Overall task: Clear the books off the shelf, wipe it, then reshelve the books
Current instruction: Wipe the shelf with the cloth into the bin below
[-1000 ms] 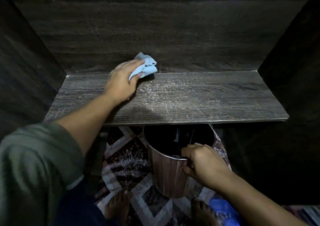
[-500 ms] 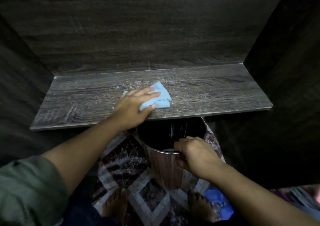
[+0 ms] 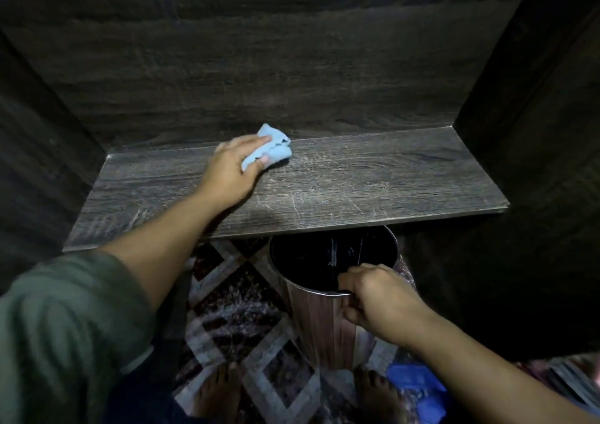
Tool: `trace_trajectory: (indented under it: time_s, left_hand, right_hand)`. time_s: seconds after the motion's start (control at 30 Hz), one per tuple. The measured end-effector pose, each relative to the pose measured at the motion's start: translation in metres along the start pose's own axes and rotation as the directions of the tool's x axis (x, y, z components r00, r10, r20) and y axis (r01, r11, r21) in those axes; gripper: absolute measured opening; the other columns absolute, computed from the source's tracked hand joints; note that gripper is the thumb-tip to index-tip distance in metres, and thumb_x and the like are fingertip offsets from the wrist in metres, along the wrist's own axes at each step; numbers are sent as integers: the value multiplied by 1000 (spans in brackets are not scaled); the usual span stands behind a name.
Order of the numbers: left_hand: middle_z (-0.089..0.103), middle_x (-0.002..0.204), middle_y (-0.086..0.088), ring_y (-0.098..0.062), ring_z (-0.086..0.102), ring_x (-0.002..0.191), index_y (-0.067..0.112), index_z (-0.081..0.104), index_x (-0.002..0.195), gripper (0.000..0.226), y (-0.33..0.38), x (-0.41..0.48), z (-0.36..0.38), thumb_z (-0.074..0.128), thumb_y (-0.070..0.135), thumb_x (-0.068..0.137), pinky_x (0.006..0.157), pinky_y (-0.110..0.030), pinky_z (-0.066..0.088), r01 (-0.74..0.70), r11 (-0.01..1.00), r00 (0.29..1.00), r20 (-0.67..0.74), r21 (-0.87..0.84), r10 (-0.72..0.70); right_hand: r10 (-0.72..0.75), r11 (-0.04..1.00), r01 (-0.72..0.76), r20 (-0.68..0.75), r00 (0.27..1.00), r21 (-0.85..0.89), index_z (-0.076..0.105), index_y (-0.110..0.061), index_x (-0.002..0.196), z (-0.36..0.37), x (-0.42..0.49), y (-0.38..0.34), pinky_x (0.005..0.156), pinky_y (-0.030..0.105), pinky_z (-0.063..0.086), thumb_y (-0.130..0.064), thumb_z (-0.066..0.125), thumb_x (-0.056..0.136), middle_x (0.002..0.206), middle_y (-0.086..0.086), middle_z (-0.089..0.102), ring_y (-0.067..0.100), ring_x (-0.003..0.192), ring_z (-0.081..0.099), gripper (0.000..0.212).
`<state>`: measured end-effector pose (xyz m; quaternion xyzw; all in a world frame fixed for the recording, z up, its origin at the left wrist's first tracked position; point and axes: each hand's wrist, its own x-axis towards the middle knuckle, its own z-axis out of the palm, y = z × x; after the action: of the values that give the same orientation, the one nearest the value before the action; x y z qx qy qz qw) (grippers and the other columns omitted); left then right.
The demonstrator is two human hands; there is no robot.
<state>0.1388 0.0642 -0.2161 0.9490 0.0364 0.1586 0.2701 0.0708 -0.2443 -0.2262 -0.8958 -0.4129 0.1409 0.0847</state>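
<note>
While the dark wood-grain shelf [image 3: 357,183] runs wall to wall across the alcove, pale scratches showing toward its 3 o'clock end, a patterned rug [image 3: 233,310] covers the floor below. At 6 o'clock from the shelf's front edge stands a round bin [image 3: 319,326], its mouth partly tucked under the board. The right hand [image 3: 376,297] grips the bin's near rim, fingers curled over the lip and thumb on the outer wall. Up on the shelf, the left hand [image 3: 232,172] pinches a light blue cloth [image 3: 276,151], forefinger on top and thumb at its near edge. The bunched cloth pokes out past the fingertips at 1 o'clock, right at the shelf's back corner line.
</note>
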Motion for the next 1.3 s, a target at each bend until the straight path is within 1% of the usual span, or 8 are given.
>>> trace_trajectory:
  time_s: [0.17,0.37,0.47,0.63,0.77,0.97,1.13,1.3]
  left_hand:
    - [43,145,13,-26,42,126,47,50,135,46,26,-6,24,44,62,92,102,-43,28,139,969,989,14,206,-145]
    - [45,143,19,-21,49,114,52,49,133,46,51,-69,20,37,64,90,95,-44,36,-299,948,936,230,112,269]
    - [50,135,19,-18,52,108,48,53,129,39,56,-88,19,45,53,91,92,-44,41,-368,929,904,226,-20,363]
    - [59,121,10,-20,56,110,33,65,123,34,60,-37,26,56,40,90,97,-45,44,-243,954,970,-25,-175,243]
    - [57,126,1,-23,53,112,28,64,126,38,67,29,32,64,37,89,97,-30,37,-163,987,976,-150,-3,160]
    - [47,141,-4,-28,46,124,23,47,143,60,57,59,57,55,52,90,104,-39,36,-235,954,959,205,184,197]
    - [45,143,12,-22,43,125,33,48,140,60,69,41,54,41,65,90,97,-34,28,-213,957,955,247,195,162]
    - [55,128,18,-17,51,110,35,60,127,53,76,-23,49,35,63,88,93,-38,37,-343,931,922,236,125,308]
  right_hand:
    - [21,999,-19,-41,999,39,62,-17,95,-1,-3,7,86,31,40,-28,66,79,100,2,63,23,104,56,20]
    - [18,999,-15,-58,998,51,54,-25,72,10,-19,23,64,26,46,-30,78,59,74,-4,61,21,77,63,27]
    - [32,998,-29,-56,998,60,58,-25,77,9,-26,30,69,27,43,-30,77,62,79,-4,62,21,82,63,24]
    - [26,999,-24,-44,999,46,62,-20,96,7,-25,28,83,30,40,-33,69,78,99,-1,63,23,103,57,23]
    - [35,997,-31,-53,998,74,63,-19,91,7,-21,28,79,31,43,-29,69,75,96,2,64,26,99,59,20]
    - [32,995,-27,-49,998,91,63,-19,94,8,-20,29,82,31,43,-27,69,76,98,2,64,27,102,58,21]
    - [44,998,-43,-2,999,53,62,-20,108,6,-18,27,88,30,39,-28,63,83,109,1,62,23,111,53,26]
    - [20,997,-18,-21,1000,76,63,-18,98,4,-19,25,85,31,41,-25,65,79,103,4,64,25,105,56,21]
